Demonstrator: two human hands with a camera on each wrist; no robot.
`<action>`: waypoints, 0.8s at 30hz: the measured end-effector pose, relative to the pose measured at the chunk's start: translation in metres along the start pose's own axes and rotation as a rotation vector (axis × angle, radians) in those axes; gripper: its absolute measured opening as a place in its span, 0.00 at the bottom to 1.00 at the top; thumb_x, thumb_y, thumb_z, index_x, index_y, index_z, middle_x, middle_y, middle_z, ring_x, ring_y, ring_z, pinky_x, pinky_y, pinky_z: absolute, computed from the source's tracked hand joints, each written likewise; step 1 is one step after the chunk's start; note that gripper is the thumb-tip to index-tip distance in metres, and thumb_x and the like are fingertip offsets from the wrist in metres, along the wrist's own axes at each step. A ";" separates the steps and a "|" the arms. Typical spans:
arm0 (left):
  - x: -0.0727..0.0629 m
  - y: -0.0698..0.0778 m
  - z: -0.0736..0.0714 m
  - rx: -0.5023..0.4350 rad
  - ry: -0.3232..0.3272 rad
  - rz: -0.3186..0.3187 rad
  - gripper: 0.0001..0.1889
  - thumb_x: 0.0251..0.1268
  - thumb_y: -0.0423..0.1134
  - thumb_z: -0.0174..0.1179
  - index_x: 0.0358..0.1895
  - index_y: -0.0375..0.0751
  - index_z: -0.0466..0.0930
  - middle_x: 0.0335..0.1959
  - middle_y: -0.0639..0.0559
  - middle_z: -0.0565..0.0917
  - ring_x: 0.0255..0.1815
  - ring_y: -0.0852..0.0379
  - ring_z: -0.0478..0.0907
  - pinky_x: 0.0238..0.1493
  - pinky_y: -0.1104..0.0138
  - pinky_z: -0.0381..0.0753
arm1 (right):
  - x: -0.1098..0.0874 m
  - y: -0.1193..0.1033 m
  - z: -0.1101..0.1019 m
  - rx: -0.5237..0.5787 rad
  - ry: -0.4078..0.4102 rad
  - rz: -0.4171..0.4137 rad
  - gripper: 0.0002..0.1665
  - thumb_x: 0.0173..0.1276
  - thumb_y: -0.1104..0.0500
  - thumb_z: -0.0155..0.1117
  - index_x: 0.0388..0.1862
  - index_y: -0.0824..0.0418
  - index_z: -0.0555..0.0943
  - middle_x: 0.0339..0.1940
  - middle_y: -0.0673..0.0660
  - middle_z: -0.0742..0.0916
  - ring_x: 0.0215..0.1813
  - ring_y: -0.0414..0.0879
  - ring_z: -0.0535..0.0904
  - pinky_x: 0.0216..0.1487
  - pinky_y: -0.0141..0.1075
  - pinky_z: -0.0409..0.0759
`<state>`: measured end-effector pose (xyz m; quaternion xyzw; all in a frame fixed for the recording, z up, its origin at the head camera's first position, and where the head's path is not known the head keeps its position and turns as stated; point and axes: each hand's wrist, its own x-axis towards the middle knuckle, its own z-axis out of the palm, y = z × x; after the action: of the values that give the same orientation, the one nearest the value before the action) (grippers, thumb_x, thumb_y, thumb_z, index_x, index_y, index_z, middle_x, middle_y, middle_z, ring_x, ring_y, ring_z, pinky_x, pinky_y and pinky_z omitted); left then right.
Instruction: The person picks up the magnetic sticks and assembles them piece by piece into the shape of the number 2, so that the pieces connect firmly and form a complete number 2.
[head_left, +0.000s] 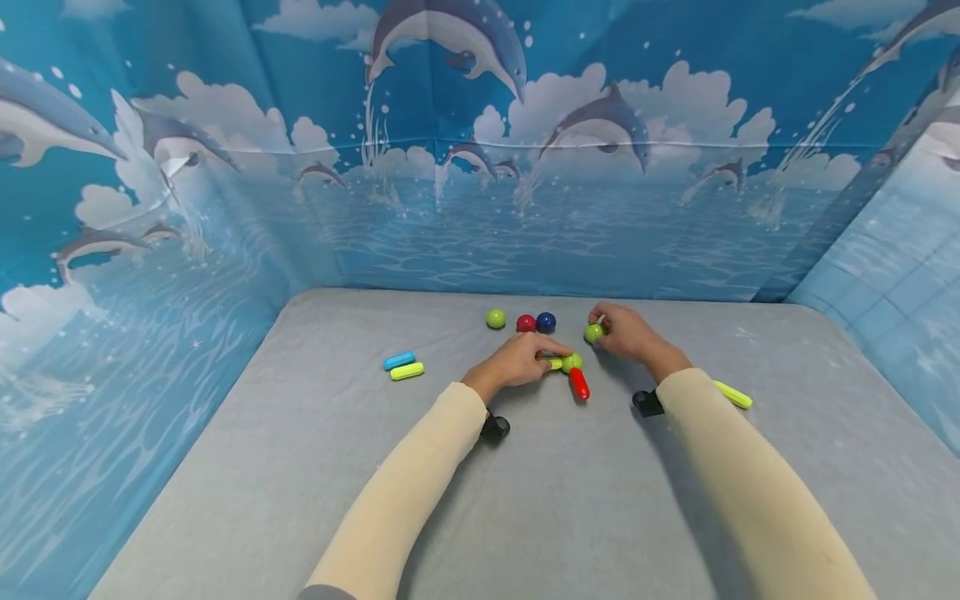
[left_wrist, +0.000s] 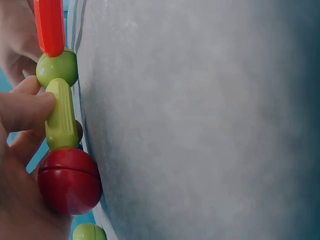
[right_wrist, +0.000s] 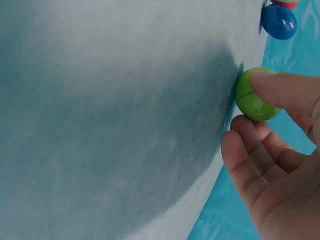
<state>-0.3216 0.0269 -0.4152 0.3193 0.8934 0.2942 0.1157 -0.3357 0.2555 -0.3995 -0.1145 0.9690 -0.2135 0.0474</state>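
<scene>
My left hand [head_left: 520, 358] pinches a yellow-green stick [left_wrist: 61, 115] between thumb and fingers. One end of that stick joins a green ball [head_left: 572, 362], from which a red stick [head_left: 579, 384] points toward me. At the stick's other end, in the left wrist view, sits a dark red ball [left_wrist: 70, 181]; from the head that end is hidden by the hand. Further right, my right hand [head_left: 630, 333] holds another green ball [right_wrist: 255, 95] low over the table, thumb on its top and fingers curled beside it.
Behind the left hand lie a green ball [head_left: 496, 318], a red ball [head_left: 527, 322] and a dark blue ball [head_left: 546, 322]. A blue stick [head_left: 399, 360] and a yellow stick [head_left: 407, 372] lie at left. Another yellow stick [head_left: 733, 394] lies beside the right forearm. A dolphin-print curtain [head_left: 480, 225] stands behind the grey table [head_left: 570, 500].
</scene>
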 end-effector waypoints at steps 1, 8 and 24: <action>0.000 0.001 0.000 -0.007 -0.001 0.001 0.22 0.71 0.32 0.55 0.63 0.59 0.80 0.66 0.57 0.79 0.47 0.60 0.77 0.47 0.71 0.77 | -0.003 0.002 -0.001 0.009 -0.004 0.005 0.16 0.67 0.66 0.61 0.53 0.64 0.74 0.47 0.67 0.82 0.44 0.56 0.76 0.45 0.48 0.76; -0.002 0.004 0.000 -0.013 0.000 -0.013 0.22 0.72 0.32 0.55 0.63 0.59 0.80 0.66 0.58 0.79 0.53 0.59 0.78 0.55 0.68 0.79 | -0.026 0.014 -0.007 0.004 -0.011 -0.048 0.24 0.67 0.64 0.63 0.62 0.69 0.75 0.46 0.66 0.82 0.41 0.53 0.75 0.43 0.45 0.75; -0.004 0.002 -0.001 0.007 -0.009 -0.008 0.21 0.72 0.33 0.55 0.64 0.58 0.79 0.67 0.56 0.78 0.60 0.57 0.77 0.60 0.65 0.78 | -0.139 -0.009 -0.009 0.038 0.010 -0.231 0.23 0.61 0.64 0.72 0.56 0.64 0.81 0.51 0.60 0.87 0.42 0.43 0.83 0.39 0.32 0.83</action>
<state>-0.3180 0.0252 -0.4127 0.3174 0.8951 0.2895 0.1196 -0.2003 0.2847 -0.3818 -0.2235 0.9454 -0.2365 0.0196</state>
